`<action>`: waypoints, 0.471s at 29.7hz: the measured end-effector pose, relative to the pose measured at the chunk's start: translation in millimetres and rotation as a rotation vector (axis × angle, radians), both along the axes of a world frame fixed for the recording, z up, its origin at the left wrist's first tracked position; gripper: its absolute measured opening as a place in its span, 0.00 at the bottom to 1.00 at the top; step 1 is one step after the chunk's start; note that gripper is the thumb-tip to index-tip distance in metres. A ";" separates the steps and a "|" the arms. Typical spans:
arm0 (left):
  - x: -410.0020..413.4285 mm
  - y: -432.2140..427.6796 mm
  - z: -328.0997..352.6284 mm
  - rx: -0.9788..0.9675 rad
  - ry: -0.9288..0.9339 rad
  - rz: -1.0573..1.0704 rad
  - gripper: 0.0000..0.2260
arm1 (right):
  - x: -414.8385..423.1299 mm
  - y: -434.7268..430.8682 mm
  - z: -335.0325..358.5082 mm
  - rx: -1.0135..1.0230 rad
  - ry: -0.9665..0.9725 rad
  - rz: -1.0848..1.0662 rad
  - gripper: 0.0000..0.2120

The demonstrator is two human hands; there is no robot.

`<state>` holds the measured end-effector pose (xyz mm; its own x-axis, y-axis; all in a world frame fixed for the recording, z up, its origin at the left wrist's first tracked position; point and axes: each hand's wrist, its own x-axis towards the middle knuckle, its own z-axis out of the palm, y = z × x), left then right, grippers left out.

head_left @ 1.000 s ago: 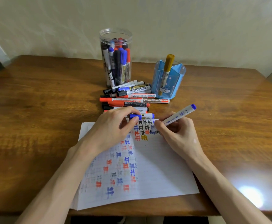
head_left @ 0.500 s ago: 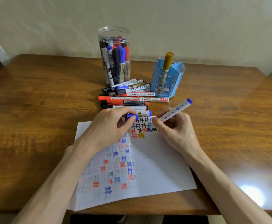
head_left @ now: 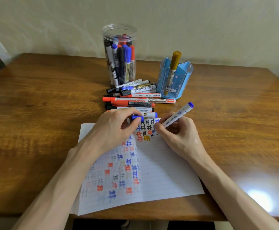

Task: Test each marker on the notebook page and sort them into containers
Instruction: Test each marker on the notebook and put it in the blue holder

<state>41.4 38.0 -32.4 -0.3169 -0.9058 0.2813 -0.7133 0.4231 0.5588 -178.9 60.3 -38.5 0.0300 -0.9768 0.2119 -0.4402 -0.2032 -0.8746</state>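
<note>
An open notebook (head_left: 160, 171) lies on the wooden table, its pages covered with blue, red, black and gold test marks. My right hand (head_left: 177, 131) grips a white marker with a blue end (head_left: 178, 116), its tip down on the top of the right page. My left hand (head_left: 114, 130) rests on the left page and pinches a blue cap (head_left: 137, 118). Behind the notebook lies a pile of several markers (head_left: 135, 98). A clear jar (head_left: 119, 55) holds several markers. A blue pen holder (head_left: 175, 78) holds one gold marker (head_left: 173, 67).
The wooden table (head_left: 44, 105) runs wide to both sides of the notebook. A wall stands close behind the jar and pen holder. The table's front edge is just under the notebook's lower edge.
The marker in my right hand has shifted slightly as its tip moves over the page. My left hand stays on the page with the cap.
</note>
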 end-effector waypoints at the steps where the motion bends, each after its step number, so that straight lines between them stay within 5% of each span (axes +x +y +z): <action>1: 0.0 0.3 0.4 0.000 0.003 0.001 0.09 | 0.1 0.1 0.4 0.000 0.002 0.004 0.07; 14: 0.3 0.0 1.3 -0.001 -0.001 -0.001 0.10 | 0.7 0.8 -1.3 -0.020 0.058 0.015 0.06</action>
<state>41.8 38.0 -31.1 -0.3181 -0.9053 0.2816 -0.7136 0.4242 0.5575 -178.2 61.1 -39.8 0.0573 -0.9717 0.2291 -0.4868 -0.2275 -0.8434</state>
